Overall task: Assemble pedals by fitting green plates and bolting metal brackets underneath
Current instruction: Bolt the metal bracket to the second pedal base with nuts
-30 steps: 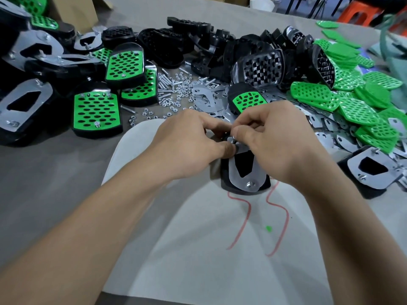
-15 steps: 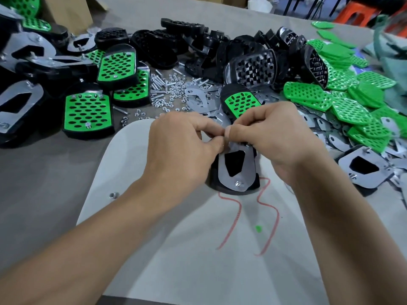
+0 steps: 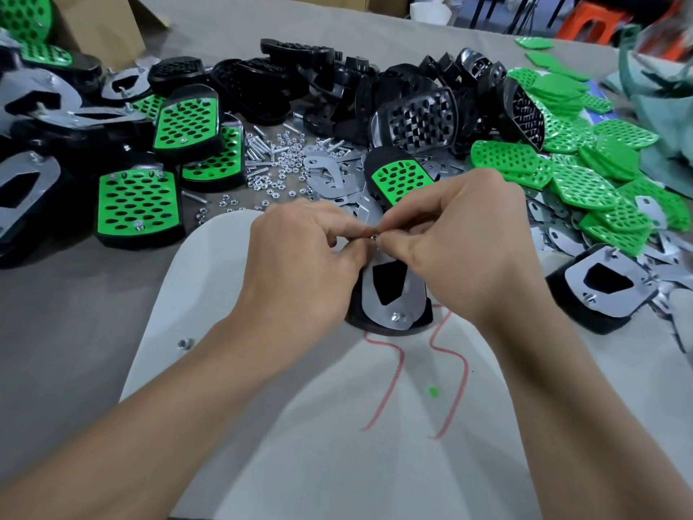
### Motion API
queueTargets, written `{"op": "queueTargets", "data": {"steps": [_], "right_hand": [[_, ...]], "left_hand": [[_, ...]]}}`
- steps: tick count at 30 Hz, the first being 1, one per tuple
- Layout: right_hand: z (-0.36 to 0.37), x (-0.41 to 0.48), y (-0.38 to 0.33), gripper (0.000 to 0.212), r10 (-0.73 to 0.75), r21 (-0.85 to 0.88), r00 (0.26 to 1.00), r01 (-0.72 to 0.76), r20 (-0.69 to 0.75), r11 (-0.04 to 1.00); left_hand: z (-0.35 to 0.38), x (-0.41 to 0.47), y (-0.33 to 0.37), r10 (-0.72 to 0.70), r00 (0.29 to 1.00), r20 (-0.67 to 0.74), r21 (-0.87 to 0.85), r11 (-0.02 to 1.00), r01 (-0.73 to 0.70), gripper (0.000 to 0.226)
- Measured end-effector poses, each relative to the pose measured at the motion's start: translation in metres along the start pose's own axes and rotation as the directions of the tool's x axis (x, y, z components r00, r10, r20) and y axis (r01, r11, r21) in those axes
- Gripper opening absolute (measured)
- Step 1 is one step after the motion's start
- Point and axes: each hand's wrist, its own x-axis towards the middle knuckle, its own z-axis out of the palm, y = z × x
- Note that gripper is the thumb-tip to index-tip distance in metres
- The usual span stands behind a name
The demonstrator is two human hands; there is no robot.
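Black pedal [image 3: 354,312] sits upside down on the white board [image 3: 210,279] mid-desk, flat shiny metal bracket [image 3: 410,294] on its underside. Left hand [image 3: 300,268] and right hand [image 3: 461,249] both pinch a tiny silver nut [image 3: 374,238] at the bracket's far end — perforated green plates [image 3: 585,182] lie heaped toward the desk's right edge.

Far end of the bracket [image 3: 407,294] beneath the hands [image 3: 300,264]; fastener [image 3: 374,238] barely visible.
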Motion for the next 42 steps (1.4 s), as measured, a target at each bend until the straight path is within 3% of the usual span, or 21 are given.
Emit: {"op": "queueTargets", "data": {"steps": [9, 13, 19, 24, 28, 37, 42], "right_hand": [[0.001, -0.001, -0.007, 0.012, -0.115, -0.165, 0.993, 0.116, 0.013, 0.979], [0.0, 0.001, -0.007, 0.016, -0.034, -0.097, 0.998, 0.038, 0.047, 0.995], [0.001, 0.002, -0.005, 0.02, 0.039, -0.002, 0.996, -0.039, 0.081, 0.999], [0.002, 0.002, -0.002, 0.017, 0.047, 0.019, 0.997, -0.048, 0.066, 0.999], [0.004, 0.001, -0.003, 0.017, 0.068, 0.016, 0.996, -0.069, 0.053, 0.997], [0.001, 0.001, -0.005, 0.02, 0.131, 0.013, 0.988, -0.132, 0.079, 0.991], [0.001, 0.002, -0.007, 0.018, 0.112, -0.032, 0.99, -0.11, 0.08, 0.993]], "left_hand": [[-0.004, 0.006, -0.006, -0.148, 0.984, 0.1, -0.106, 0.982, 0.158, 0.016], [-0.002, 0.002, -0.002, -0.216, 0.976, -0.005, -0.085, 0.973, 0.215, 0.017], [-0.002, -0.004, 0.003, 0.136, 0.988, -0.073, 0.142, 0.982, -0.125, 0.005], [0.0, -0.003, -0.001, 0.209, 0.975, -0.072, 0.22, 0.957, -0.189, 0.007], [-0.001, -0.003, 0.0, 0.155, 0.987, -0.04, 0.176, 0.974, -0.146, 0.009], [-0.002, -0.002, 0.003, -0.163, 0.986, -0.03, 0.012, 0.987, 0.163, 0.012], [-0.005, 0.0, 0.006, -0.192, 0.981, -0.003, -0.026, 0.981, 0.192, 0.017]]}}
